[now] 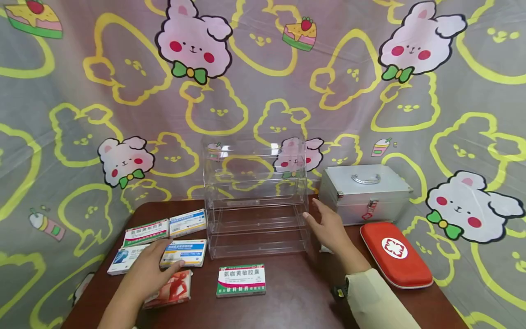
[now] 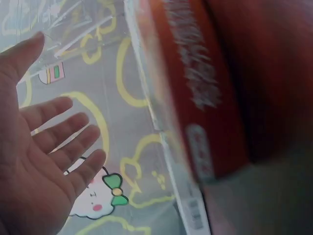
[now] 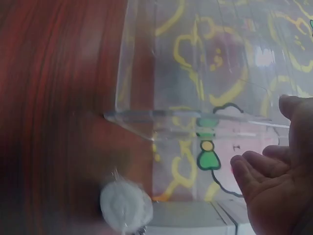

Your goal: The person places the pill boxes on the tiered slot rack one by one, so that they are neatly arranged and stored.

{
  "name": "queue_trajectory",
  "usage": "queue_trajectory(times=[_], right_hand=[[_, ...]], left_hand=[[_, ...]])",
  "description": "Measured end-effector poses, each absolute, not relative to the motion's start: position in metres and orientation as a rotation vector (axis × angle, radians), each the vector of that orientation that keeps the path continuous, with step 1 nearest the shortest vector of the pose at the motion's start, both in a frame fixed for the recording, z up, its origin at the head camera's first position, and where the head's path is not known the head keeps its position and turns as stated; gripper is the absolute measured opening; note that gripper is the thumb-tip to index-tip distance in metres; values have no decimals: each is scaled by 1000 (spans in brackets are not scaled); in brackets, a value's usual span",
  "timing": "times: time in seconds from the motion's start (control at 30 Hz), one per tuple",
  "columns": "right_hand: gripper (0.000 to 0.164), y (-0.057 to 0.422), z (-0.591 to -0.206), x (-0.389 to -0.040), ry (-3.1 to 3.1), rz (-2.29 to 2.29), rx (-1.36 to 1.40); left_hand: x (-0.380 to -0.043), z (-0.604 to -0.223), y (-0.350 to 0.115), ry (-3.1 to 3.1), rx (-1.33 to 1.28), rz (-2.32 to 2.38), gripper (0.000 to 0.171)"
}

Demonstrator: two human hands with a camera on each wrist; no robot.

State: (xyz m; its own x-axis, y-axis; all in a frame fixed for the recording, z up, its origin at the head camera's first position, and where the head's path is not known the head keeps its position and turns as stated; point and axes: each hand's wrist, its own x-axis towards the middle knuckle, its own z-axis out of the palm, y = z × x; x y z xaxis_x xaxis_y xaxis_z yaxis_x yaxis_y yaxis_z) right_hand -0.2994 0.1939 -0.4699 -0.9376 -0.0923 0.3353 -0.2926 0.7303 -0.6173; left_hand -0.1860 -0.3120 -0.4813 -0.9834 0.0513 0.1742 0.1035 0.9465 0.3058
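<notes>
Left hand (image 1: 156, 272), fingers loosely apart, is over medicine boxes (image 1: 185, 252), partly hiding a red carton (image 1: 181, 287); whether it touches is unclear. Grouped left of the clear tiered rack (image 1: 255, 202), they seem placed within reach. Right hand (image 1: 330, 228), fingers apart, perhaps guards the rack's right side, contact uncertain, obscuring a white bundle (image 3: 126, 206) in the head view

Bare right grip (image 3: 279, 191), fingers loosely bent, near clear rack (image 3: 190, 116) on red-brown desk (image 3: 58, 122); white round bundle (image 3: 126, 205) beside pale box (image 3: 190, 218); patterned cloth (image 3: 166, 181) behind.
</notes>
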Motion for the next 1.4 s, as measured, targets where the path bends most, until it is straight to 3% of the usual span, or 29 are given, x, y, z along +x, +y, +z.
queue_trajectory(times=[0.23, 0.47, 1.03, 1.4], right_hand=[[61, 181, -476, -304, -2603, 1152, 247], [52, 175, -480, -306, -2548, 1280, 157], [40, 167, -485, -312, -2374, 1500, 26], [40, 166, -487, -311, -2355, 1466, 33]], left_hand=[[-175, -495, -325, -3072, -26, -590, 81], [-166, -505, -329, -2966, -140, -668, 73], [-156, -517, -370, -3110, -159, -905, 83], [-163, -521, -380, -3267, 121, -996, 94]])
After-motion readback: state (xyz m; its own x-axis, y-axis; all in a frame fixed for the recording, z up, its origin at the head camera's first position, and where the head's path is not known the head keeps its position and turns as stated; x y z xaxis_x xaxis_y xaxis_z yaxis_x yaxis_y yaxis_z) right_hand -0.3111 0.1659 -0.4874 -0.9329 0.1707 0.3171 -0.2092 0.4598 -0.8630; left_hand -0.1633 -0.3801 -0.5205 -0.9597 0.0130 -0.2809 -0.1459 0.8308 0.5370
